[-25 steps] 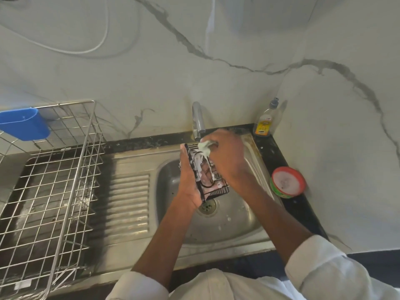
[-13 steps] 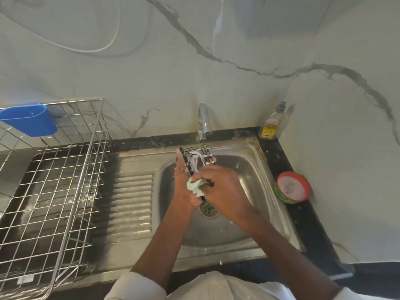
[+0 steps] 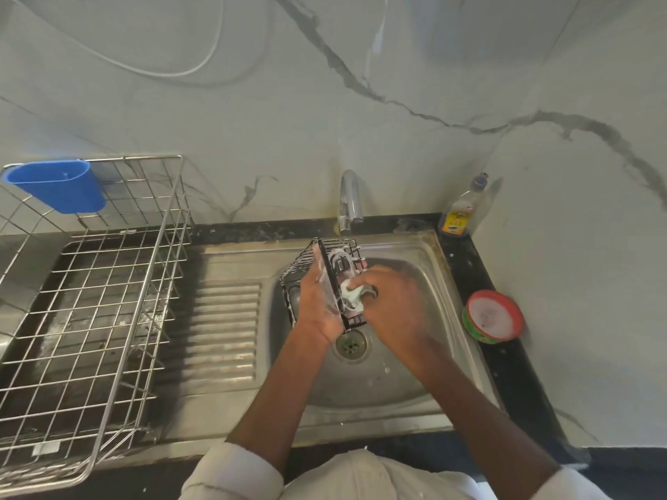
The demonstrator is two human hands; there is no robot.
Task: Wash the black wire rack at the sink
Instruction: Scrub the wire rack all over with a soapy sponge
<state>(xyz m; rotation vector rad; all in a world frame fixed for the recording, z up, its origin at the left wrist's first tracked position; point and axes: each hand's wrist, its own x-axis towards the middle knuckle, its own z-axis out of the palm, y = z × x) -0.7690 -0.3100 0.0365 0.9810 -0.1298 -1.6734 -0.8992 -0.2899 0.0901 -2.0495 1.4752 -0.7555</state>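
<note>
A small black wire rack (image 3: pixel 306 259) is held on edge over the steel sink basin (image 3: pixel 426 283), streaked with white suds. My left hand (image 3: pixel 317 301) grips its near side from the left. My right hand (image 3: pixel 393 297) pinches a pale green scrub pad (image 3: pixel 352 294) against the rack's inner face. The chrome tap (image 3: pixel 349 200) stands just behind the rack; no water stream is visible.
A large steel wire drying basket (image 3: pixel 108 301) with a blue plastic cup (image 3: pixel 57 185) clipped to its back stands on the left. A dish soap bottle (image 3: pixel 460 211) stands at the back right corner, a red-rimmed soap tub (image 3: pixel 492 315) right of the sink. The drain (image 3: pixel 351 343) is open.
My right hand with the pad slid from the rack's top near the tap down to its lower part. The rack has tilted so more of its mesh faces left.
</note>
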